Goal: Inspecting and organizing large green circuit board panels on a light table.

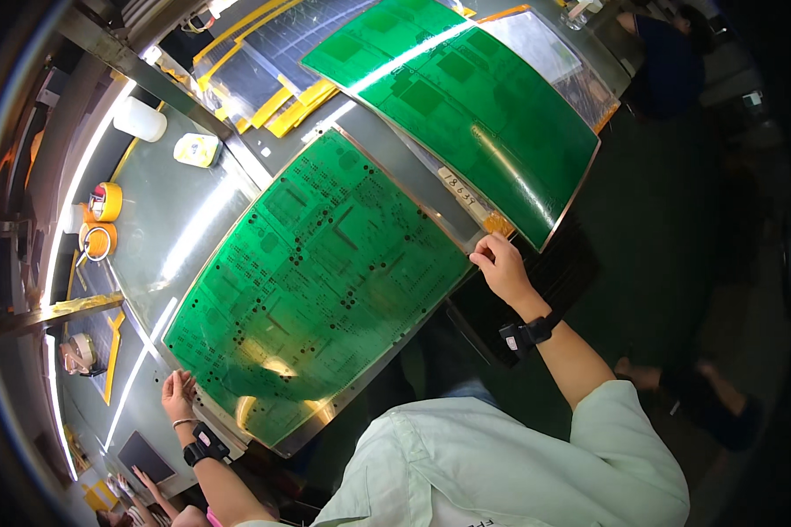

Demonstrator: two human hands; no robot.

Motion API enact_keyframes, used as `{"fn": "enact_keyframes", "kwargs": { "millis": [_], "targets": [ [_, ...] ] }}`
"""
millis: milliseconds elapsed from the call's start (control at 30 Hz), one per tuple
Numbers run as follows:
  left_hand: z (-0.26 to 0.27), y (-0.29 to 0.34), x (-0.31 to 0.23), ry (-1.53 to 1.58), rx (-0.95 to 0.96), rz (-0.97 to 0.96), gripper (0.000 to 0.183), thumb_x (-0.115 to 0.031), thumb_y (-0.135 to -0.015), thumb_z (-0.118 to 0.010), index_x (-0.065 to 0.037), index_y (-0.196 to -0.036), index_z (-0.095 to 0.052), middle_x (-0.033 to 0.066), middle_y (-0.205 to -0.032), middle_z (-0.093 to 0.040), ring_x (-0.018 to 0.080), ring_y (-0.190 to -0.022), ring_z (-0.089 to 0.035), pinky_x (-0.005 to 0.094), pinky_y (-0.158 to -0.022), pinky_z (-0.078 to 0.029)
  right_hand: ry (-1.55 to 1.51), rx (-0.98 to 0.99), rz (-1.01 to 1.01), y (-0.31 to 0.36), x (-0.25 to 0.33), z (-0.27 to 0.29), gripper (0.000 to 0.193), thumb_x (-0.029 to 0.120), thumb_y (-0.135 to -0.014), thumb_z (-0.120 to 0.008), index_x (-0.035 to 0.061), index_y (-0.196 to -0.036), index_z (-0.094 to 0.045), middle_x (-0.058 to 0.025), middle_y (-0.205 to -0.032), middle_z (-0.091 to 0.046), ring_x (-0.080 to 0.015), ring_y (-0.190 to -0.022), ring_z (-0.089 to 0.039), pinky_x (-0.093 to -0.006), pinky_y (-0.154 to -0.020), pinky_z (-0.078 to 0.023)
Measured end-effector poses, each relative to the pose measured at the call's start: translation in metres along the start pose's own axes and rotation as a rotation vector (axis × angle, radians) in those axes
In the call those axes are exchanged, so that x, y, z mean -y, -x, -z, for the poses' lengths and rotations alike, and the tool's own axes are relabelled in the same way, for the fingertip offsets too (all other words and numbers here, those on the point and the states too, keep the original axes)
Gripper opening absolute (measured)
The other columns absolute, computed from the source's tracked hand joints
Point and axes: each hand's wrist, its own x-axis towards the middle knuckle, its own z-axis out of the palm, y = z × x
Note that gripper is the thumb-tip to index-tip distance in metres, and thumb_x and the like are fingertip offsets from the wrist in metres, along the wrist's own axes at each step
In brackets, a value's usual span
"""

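Note:
A large green circuit board panel (316,272) with dark printed traces and rows of black dots lies before me. It rests over a grey work surface, its near edge toward my body. At its left edge my left hand (179,400) is closed, fingertips pinched on the rim. My right hand (503,270) pinches the panel's right corner between thumb and fingers. Beyond it is a second glossy green panel (466,97), partly on a clear sheet with a handwritten label strip (466,195). Both wrists wear dark bands.
Yellow-edged clear sheets (264,66) lie at the far side. Along the left stand a white cup (141,119), a white-and-yellow container (197,150) and orange tape rolls (98,239). A metal post (141,75) crosses there. Other people's hands (154,487) show lower left; another person (668,66) is far right.

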Motion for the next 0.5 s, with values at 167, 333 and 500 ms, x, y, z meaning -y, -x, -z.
{"fn": "enact_keyframes", "kwargs": {
  "millis": [167,333,500],
  "targets": [
    [-0.006,0.002,-0.008,-0.066,-0.021,0.004,0.015,-0.023,-0.082,-0.055,-0.011,-0.091,-0.057,0.0026,-0.081,-0.062,0.0143,-0.069,-0.06,0.0211,-0.054,-0.042,0.029,0.018,0.018,0.002,0.0,0.0,0.013,0.005,-0.07,-0.059,0.0019,-0.069,-0.047,-0.0087,-0.068,-0.046,-0.0227,-0.06,-0.048,-0.0301,-0.055,-0.039],
    [-0.003,-0.003,-0.011,-0.055,0.007,-0.003,0.016,-0.024,-0.082,-0.055,-0.011,-0.092,-0.057,0.0022,-0.081,-0.062,0.0137,-0.069,-0.06,0.021,-0.054,-0.043,0.029,0.004,0.034,0.004,-0.001,-0.002,0.013,0.005,-0.07,-0.059,0.002,-0.069,-0.047,-0.0095,-0.07,-0.046,-0.0246,-0.061,-0.049,-0.0308,-0.056,-0.04],
    [-0.007,-0.009,-0.01,-0.072,0.006,0.077,0.018,-0.024,-0.081,-0.056,-0.011,-0.093,-0.056,0.0026,-0.083,-0.061,0.0135,-0.069,-0.059,0.0212,-0.053,-0.042,0.15,-0.035,-0.054,0.009,0.006,-0.006,0.013,0.009,-0.072,-0.058,0.0035,-0.071,-0.046,-0.0096,-0.067,-0.051,-0.0289,-0.063,-0.052,-0.0348,-0.055,-0.04]
  ]
}}
